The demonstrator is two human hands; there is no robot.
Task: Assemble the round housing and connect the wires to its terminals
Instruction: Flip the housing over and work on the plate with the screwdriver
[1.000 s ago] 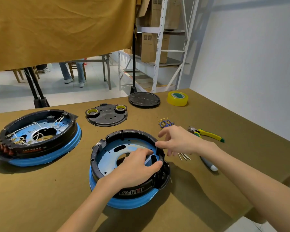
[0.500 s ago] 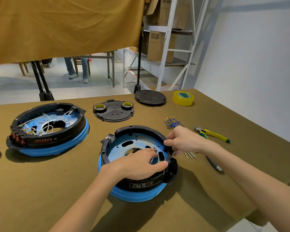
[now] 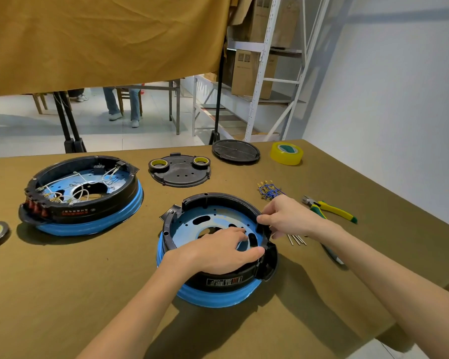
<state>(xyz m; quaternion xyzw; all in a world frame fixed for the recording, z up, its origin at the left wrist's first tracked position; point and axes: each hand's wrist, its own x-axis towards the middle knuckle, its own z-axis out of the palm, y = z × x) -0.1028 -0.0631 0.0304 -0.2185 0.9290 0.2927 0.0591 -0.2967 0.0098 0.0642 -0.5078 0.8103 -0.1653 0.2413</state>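
The round housing (image 3: 213, 244) is sitting on the bench (image 3: 62, 281). The left hand (image 3: 218, 252) is gripping its near rim, while the right hand (image 3: 288, 216) fingers are pinching its right rim.

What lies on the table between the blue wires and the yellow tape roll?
In the head view, nothing: only bare table cloth lies between the blue wires and the yellow tape roll.

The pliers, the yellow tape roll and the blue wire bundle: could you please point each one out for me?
pliers (image 3: 333, 210), head view, on the yellow-green handle.
yellow tape roll (image 3: 286, 156), head view, on its outer side wall.
blue wire bundle (image 3: 269, 189), head view, on the tangled blue wires.
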